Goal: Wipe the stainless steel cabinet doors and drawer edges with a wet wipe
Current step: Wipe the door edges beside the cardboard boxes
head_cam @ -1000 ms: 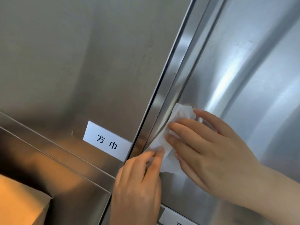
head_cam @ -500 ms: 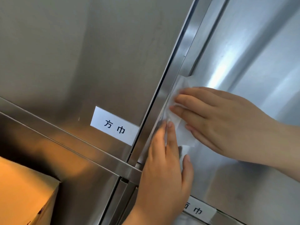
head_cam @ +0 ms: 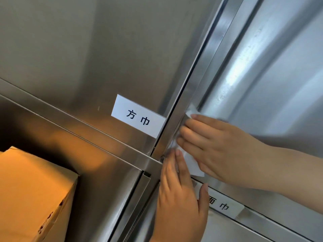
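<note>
**One wipe, two flat hands at the door edge**

One white wet wipe lies against the left edge of the upper right cabinet door, right of centre in the frame. It sits just above the spot where the steel panels meet. A small corner of it pokes out above the fingers, and a larger flap shows below them.

Two hands are on it. The right hand comes in from the right side of the frame. Its fingers are straight and close together, pressing the wipe flat onto the door edge without curling round it. The left hand comes up from the bottom edge. Its fingers are also straight, its fingertips rest on the lower part of the wipe, and its thumb is spread to the right.

Four steel panels show: two above and two below a horizontal rail. Two white labels with dark characters are stuck on. One label is on the upper left door. The other label, lower right, is partly covered by the left thumb.

One brown cardboard box fills the lower left corner.
</note>
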